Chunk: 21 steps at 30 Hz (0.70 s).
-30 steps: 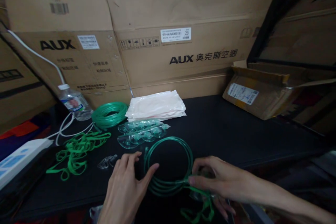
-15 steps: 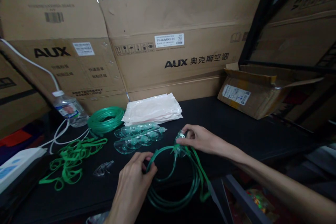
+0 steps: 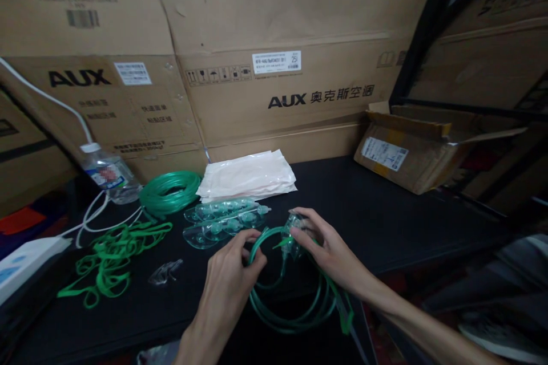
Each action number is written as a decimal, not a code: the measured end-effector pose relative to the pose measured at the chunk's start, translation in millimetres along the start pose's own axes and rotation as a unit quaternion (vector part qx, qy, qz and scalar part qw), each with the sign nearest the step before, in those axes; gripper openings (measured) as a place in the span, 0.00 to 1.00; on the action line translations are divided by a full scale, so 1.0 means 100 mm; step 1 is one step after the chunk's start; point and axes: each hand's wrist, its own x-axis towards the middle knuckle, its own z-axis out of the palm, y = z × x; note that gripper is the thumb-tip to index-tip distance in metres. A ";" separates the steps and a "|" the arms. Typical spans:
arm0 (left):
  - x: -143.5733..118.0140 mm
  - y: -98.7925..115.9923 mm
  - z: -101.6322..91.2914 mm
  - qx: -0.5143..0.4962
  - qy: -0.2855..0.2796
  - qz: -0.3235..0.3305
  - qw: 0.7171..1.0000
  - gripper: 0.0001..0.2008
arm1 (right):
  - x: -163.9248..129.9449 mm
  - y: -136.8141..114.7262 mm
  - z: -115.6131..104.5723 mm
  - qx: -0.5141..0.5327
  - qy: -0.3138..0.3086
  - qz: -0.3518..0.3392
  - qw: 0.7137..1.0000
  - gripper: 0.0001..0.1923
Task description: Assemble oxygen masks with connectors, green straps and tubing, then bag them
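Note:
A loop of clear green tubing (image 3: pixel 295 328) hangs in front of me, pinched along its left side by my left hand (image 3: pixel 235 268). My right hand (image 3: pixel 323 245) grips a clear green oxygen mask (image 3: pixel 293 228) at the top of the loop, its fingers covering part of it. From the mask a green elastic strap (image 3: pixel 346 319) dangles down on the right. Just beyond my hands, several similar clear masks (image 3: pixel 222 222) lie nested in two rows on the black table.
A coil of green tubing (image 3: pixel 171 191), a pile of green straps (image 3: pixel 109 256) and small clear pieces (image 3: pixel 166 272) lie to the left, by a plastic bottle (image 3: pixel 111 174) and power strip (image 3: pixel 32 262). White packets (image 3: pixel 248 174) and an open carton (image 3: pixel 402 148) stand behind.
My left hand has moved slightly right and up with the tubing. My right hand has turned and wrapped further over the mask, and the hanging loop and strap have shifted right.

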 end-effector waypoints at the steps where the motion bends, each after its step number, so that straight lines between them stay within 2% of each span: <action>1: 0.03 0.00 0.00 -0.014 -0.003 -0.001 1.000 0.15 | 0.01 -0.01 0.01 0.044 0.002 0.013 0.999 0.22; 5: 0.16 0.02 -0.03 -0.050 0.008 0.015 0.999 0.17 | 0.08 -0.07 0.02 0.216 -0.004 0.116 0.970 0.26; 9: 0.28 0.11 -0.04 -0.090 0.019 0.003 0.996 0.17 | 0.16 -0.07 0.06 0.330 0.023 0.174 0.928 0.17; 11: 0.34 0.18 -0.03 -0.115 0.032 -0.010 0.993 0.17 | 0.20 -0.06 0.09 0.342 0.025 0.173 0.923 0.14; 15: 0.44 0.27 -0.01 -0.155 0.078 -0.033 0.984 0.16 | 0.28 -0.06 0.11 0.304 0.029 0.159 0.939 0.17; 18: 0.51 0.28 -0.04 -0.166 0.135 -0.050 0.976 0.16 | 0.32 -0.06 0.07 0.303 0.044 0.163 0.938 0.17; 21: 0.57 0.30 -0.06 -0.210 0.201 -0.063 0.955 0.19 | 0.32 -0.06 0.05 0.337 0.043 0.179 0.923 0.19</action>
